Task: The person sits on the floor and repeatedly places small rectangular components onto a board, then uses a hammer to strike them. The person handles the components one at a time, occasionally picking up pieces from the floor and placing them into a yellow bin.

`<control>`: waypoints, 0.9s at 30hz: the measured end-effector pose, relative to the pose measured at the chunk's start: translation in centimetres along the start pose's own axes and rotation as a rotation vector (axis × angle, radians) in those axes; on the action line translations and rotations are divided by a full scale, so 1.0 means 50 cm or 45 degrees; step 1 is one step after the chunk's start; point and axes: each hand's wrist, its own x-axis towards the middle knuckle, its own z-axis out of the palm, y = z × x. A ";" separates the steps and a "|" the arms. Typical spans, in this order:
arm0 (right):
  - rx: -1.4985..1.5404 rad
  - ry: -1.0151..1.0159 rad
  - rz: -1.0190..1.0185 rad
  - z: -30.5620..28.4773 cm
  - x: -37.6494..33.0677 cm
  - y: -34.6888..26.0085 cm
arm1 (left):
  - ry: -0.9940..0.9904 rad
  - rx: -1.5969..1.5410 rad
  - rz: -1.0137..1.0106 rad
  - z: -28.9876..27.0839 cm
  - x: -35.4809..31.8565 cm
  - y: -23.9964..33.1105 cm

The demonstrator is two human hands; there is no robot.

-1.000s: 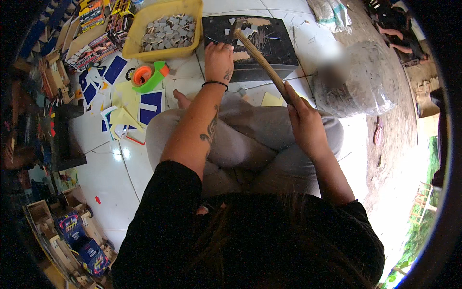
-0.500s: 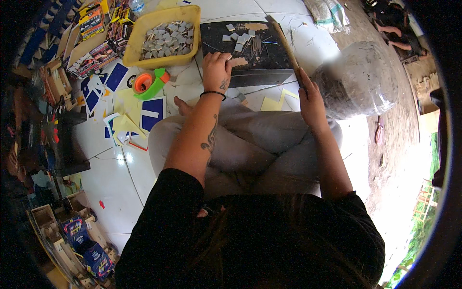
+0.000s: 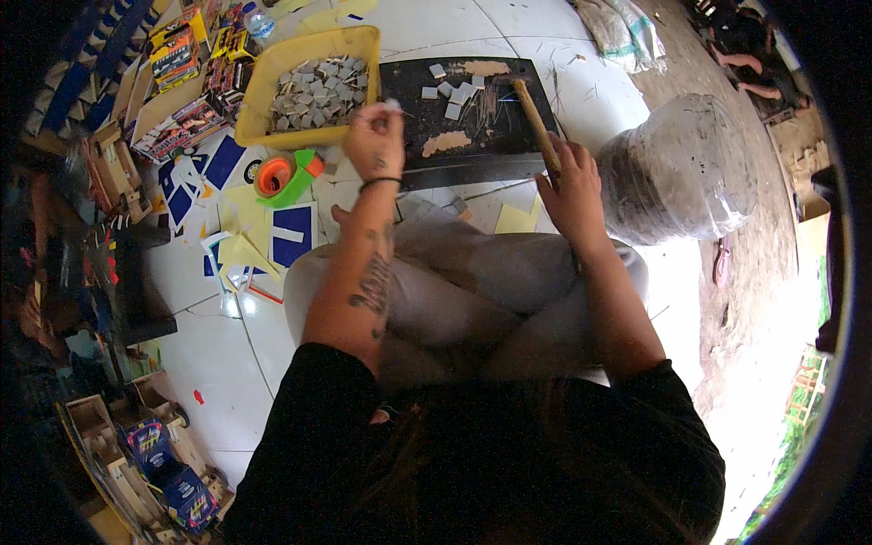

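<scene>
In my right hand [image 3: 576, 193] is the wooden handle of a hammer [image 3: 536, 120], its far end over a black work block [image 3: 413, 91]. My left hand [image 3: 372, 143] is closed on a small grey-topped square piece, raised beside the yellow tub [image 3: 247, 127]; a thin pin seems to stick out from it, though motion blurs it. Several grey-topped square pieces [image 3: 452, 111] lie on the block beside a bunch of thin nails [image 3: 493, 102] and patches of sawdust [image 3: 445, 143]. Many more such pieces [image 3: 320, 86] fill the tub.
A large plastic-wrapped bundle [image 3: 677, 173] stands close to my right hand. An orange and green tape dispenser [image 3: 286, 177] and blue and yellow paper scraps [image 3: 292, 232] lie on the left. Boxes [image 3: 177, 127] stand behind them, near a water bottle [image 3: 259, 23].
My left hand has left the block's near edge and moved left, next to the tub, with the small piece. The hammer has come nearer, its far end now lower over the block.
</scene>
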 end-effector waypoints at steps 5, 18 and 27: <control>-0.123 -0.231 -0.116 0.019 0.132 -0.036 | -0.028 0.687 0.017 -0.064 0.199 -0.020; -0.294 -0.631 0.115 0.142 0.281 -0.072 | -0.715 1.001 0.645 0.094 0.090 0.039; 0.368 -0.374 0.236 0.099 0.244 -0.033 | -0.658 -0.051 -0.022 -0.017 -0.008 0.064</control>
